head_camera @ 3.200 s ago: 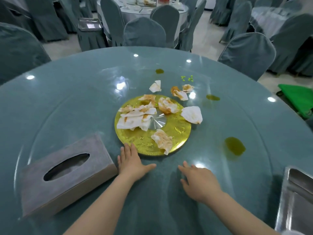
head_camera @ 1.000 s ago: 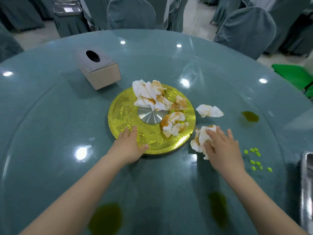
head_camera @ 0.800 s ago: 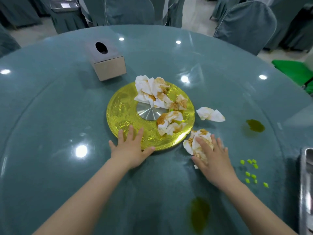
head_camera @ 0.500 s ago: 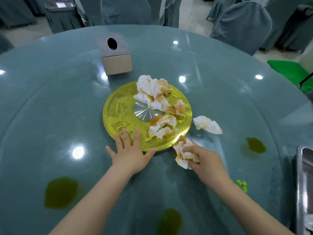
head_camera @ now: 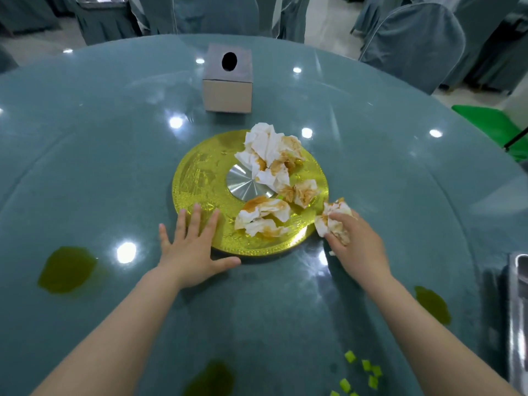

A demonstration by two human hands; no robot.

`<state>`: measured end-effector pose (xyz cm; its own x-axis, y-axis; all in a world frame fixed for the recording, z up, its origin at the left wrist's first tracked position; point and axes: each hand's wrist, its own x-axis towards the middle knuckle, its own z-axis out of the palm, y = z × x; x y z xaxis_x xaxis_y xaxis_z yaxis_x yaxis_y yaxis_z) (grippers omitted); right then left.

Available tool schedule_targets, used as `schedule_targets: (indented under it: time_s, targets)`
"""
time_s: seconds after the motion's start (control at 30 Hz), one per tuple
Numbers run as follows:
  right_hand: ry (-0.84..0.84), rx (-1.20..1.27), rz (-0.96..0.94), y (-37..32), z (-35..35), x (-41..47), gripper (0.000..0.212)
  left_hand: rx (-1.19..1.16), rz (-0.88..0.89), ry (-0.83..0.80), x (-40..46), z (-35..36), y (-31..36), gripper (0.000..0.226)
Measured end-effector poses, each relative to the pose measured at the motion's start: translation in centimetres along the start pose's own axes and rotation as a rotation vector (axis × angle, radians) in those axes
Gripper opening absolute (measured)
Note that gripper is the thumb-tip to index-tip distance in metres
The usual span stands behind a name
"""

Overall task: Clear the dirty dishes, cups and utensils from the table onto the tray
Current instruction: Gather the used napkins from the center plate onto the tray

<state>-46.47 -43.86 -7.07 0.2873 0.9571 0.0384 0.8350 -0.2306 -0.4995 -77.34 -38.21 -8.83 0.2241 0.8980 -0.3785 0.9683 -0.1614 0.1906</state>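
Round glass table [head_camera: 114, 138], oily green puddles. Left hand [head_camera: 191, 250] flat, fingers spread, tips on gold plate [head_camera: 200, 178] at centre frame. Right hand [head_camera: 354, 244] grips crumpled stained napkin [head_camera: 331, 218] beside plate's right edge.

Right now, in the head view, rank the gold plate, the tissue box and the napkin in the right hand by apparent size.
1. gold plate
2. tissue box, though farther away
3. napkin, partly hidden by the right hand

Glossy glass table [head_camera: 114, 155], shiny gold disc [head_camera: 200, 178], crumpled paper napkins [head_camera: 268, 147].
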Motion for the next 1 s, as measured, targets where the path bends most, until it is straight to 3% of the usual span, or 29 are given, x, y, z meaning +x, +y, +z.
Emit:
schedule_targets:
  time_s: [0.17,0.27,0.43,0.57,0.63,0.7,0.87,1.0]
  targets:
    - [0.187,0.302,0.051,-1.3,0.0,-1.1,0.035,0.025,0.048,-0.01,0.8,-0.9,-1.5,0.121]
    - [0.253,0.381,-0.102,-4.1,0.4,0.2,0.035,0.031,0.07,0.011,1.3,-1.4,-2.4,0.118]
    - [-0.007,0.384,-0.169,-9.0,2.5,3.1,0.039,0.067,0.133,0.067,1.7,-2.1,-3.7,0.124]
    - [-0.31,-0.034,-0.221,-10.9,5.5,4.0,0.095,0.076,0.177,0.086,2.5,-2.5,-4.8,0.124]
    - [-0.306,-0.166,-0.239,-11.3,6.6,3.9,0.099,0.072,0.206,0.094,2.8,-2.7,-5.3,0.121]
    - [-0.269,-0.193,-0.221,-11.6,7.0,3.9,0.09,0.067,0.235,0.082,3.1,-3.0,-5.7,0.115]
    - [-0.059,-0.187,-0.304,-11.4,6.5,3.3,0.038,0.098,0.274,0.022,4.2,-3.8,-6.9,0.111]
    - [-0.054,-0.055,-0.414,-9.5,4.5,2.8,0.036,0.145,0.215,0.002,4.7,-4.6,-7.6,0.116]
